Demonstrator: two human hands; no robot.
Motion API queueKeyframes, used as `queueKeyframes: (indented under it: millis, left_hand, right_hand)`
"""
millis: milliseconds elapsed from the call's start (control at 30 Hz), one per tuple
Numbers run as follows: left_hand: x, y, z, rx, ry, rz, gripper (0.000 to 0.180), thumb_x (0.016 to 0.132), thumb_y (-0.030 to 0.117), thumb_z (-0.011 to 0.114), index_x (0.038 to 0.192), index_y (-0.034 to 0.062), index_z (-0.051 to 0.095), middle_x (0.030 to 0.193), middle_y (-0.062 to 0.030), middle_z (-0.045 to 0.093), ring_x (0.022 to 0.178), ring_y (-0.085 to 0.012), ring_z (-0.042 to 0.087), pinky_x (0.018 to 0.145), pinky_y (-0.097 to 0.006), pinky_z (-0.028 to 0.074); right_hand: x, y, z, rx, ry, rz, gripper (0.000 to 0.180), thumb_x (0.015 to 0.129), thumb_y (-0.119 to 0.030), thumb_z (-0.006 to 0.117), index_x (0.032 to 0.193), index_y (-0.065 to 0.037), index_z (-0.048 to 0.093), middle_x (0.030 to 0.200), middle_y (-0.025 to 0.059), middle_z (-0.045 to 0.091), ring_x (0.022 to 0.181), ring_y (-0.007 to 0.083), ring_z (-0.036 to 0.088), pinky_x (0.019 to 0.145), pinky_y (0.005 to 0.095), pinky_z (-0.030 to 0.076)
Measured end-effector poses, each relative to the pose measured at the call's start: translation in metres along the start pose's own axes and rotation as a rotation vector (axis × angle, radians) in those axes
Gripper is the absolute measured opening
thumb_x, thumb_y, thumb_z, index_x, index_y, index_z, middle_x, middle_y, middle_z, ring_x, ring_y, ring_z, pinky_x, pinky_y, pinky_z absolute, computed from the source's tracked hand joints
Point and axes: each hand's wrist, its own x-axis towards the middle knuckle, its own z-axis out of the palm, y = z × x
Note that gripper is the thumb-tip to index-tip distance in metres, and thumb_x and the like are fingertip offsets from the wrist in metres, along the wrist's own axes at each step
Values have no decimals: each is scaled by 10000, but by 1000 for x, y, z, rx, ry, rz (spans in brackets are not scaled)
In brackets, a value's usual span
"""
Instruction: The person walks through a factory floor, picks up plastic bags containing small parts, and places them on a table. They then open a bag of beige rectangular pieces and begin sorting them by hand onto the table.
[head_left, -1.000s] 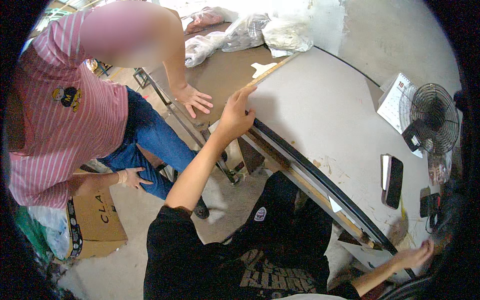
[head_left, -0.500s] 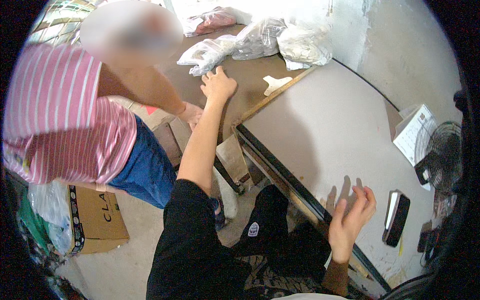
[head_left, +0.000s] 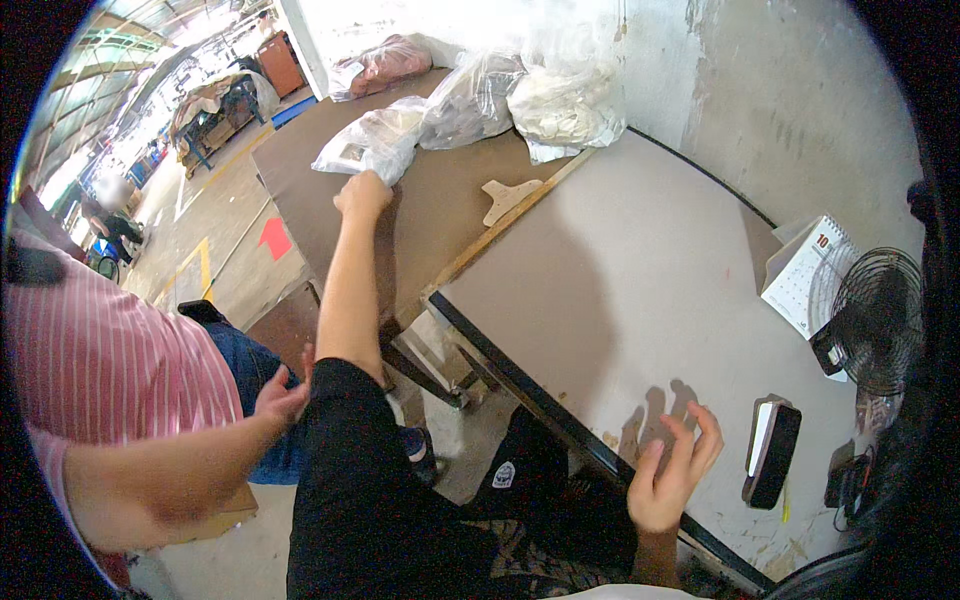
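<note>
My left arm stretches far over the brown tabletop. At its end my left hand [head_left: 363, 192] is closed on the near edge of a clear plastic bag [head_left: 375, 138] with pale contents; my fingertips are partly hidden. Behind that bag are a grey-looking bag [head_left: 472, 100], a bag of cream-coloured pieces [head_left: 566, 105] and a bag with reddish contents [head_left: 382, 68]. My right hand [head_left: 675, 470] hovers by the near edge of the grey tabletop [head_left: 560, 290], fingers apart and slightly curled, holding nothing.
A co-worker in a pink striped shirt [head_left: 130, 350] stands close on my left, a hand near my sleeve. A flat pale cutout [head_left: 508, 200] lies by the wooden edge strip [head_left: 515, 217]. At right are a black-and-white box-shaped object [head_left: 772, 455], a desk calendar [head_left: 810, 280] and a fan [head_left: 880, 320].
My left hand has gone from spread fingers short of the bag to closed at its edge. The co-worker has moved left and lower, away from my forearm. The view has shifted.
</note>
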Motion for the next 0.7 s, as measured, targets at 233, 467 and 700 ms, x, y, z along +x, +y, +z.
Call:
queueKeyframes:
  millis: [233,467,700]
  left_hand:
    - [-23,-22,-133,-253,334,523,426,961,368,533,979,-12,726,1007,-295,684,992,-443,672,887,-485,523]
    - [-92,-72,-145,-555,88,246,546,1023,439,491,907,-62,676,770,-167,668,724,-252,631,746,-452,502]
    - [-183,-114,7,-720,77,237,358,1037,284,511,1163,-26,637,1058,-159,710,1081,-339,634,962,-382,455]
  right_hand:
    - [-6,-4,-2,-34,1,-58,179,869,-73,585,1038,-30,624,1311,159,497,1296,423,406,1104,568,295]
    - [-9,-15,5,-93,79,-148,153,870,-87,613,1012,-33,635,1222,150,538,1218,394,459,1061,541,334]
    - [-19,-4,2,-180,215,-291,215,792,-141,672,999,-84,646,1174,127,563,1159,376,493,1047,567,335]
